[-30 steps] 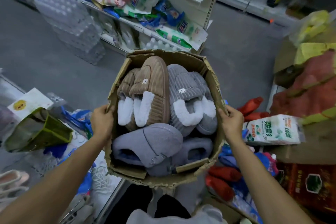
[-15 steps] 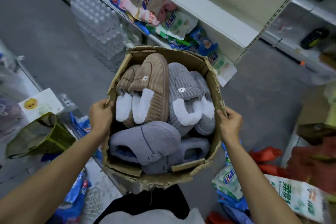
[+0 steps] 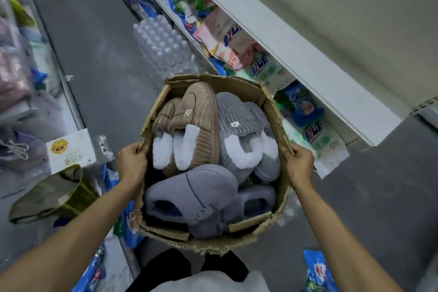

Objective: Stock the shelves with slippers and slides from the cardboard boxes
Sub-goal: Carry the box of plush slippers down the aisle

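Both hands (image 3: 131, 163) (image 3: 299, 165) grip the slipper-filled cardboard box (image 3: 275, 111).

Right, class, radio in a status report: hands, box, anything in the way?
Left hand and right hand grip cardboard box rims. Slippers inside, none shelved. Water bottle pack on aisle floor ahead.

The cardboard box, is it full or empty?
Full. The cardboard box holds brown slippers and grey slippers up to its rim.
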`<state>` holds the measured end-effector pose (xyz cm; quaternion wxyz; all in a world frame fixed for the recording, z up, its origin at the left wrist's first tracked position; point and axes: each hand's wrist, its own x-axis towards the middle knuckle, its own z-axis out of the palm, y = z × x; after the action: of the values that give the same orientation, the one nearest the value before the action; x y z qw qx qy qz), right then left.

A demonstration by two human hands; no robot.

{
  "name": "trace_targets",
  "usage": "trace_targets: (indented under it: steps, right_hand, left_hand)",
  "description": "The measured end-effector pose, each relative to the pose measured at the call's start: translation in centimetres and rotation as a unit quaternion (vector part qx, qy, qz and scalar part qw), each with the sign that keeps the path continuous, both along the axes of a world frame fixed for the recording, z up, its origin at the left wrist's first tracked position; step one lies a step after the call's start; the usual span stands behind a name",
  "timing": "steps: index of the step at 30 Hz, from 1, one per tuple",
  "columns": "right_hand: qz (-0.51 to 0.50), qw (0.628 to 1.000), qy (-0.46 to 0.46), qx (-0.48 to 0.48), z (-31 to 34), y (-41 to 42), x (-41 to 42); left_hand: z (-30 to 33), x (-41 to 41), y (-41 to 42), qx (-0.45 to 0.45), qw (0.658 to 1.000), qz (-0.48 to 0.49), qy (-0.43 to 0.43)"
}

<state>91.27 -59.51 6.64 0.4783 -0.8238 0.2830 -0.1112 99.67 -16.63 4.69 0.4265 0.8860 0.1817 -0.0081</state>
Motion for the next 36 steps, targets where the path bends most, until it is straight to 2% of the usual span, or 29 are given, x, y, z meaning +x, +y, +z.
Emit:
trace_targets:
  steps: [5,13,19,27,36]
  right_hand:
    - [0.040,0.999,0.004,-0.005,0.3,0.3,8.8]
    - [0.071,0.997,0.003,-0.024,-0.3,4.8,21.5]
    - [0.043,0.999,-0.004,-0.029,0.4,9.5,31.1]
    - [0.065,0.997,-0.016,-0.026,1.4,12.8,43.8]
    - [0.117,0.993,-0.019,-0.020,0.8,14.3,57.6]
  left_hand:
    - [0.9,4.8,0.3,-0.004,0.999,0.049,0.009]
    - [2.8,14.4,3.5,0.004,0.997,0.072,0.005]
    - [3.2,24.0,7.6,-0.015,0.997,0.071,0.013]
    - [4.7,35.2,11.4,0.000,0.995,0.098,0.002]
    - [2.7,45.2,12.5,0.017,0.990,0.141,0.011]
